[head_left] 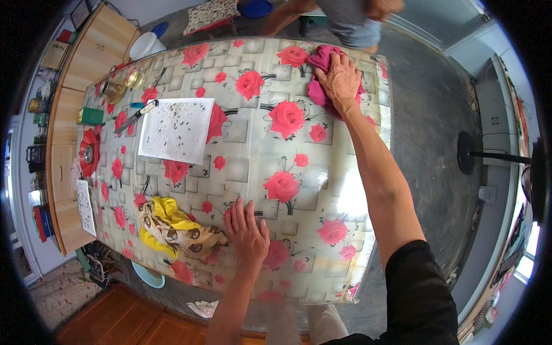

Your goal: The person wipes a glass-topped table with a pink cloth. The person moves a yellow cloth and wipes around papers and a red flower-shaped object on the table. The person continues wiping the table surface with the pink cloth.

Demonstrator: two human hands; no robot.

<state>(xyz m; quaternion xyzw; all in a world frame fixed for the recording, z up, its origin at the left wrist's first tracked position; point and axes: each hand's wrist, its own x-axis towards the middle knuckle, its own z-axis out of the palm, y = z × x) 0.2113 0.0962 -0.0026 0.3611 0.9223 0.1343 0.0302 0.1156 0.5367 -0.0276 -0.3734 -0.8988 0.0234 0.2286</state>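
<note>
My right hand presses a crumpled magenta cloth against the tabletop at the far right corner. The arm is stretched out, and cloth bunches out around the fingers. My left hand lies palm down on the rose-patterned plastic tablecloth near the front edge, fingers apart, holding nothing. Just left of it is a rumpled yellow and cream cloth with brown printed figures. Farther back, a white sheet carries scattered dark bits.
A knife lies at the white sheet's left edge. Two glass jars, a green box and a red fluted dish stand along the left side. Another person is beyond the far edge. A black stand is at right.
</note>
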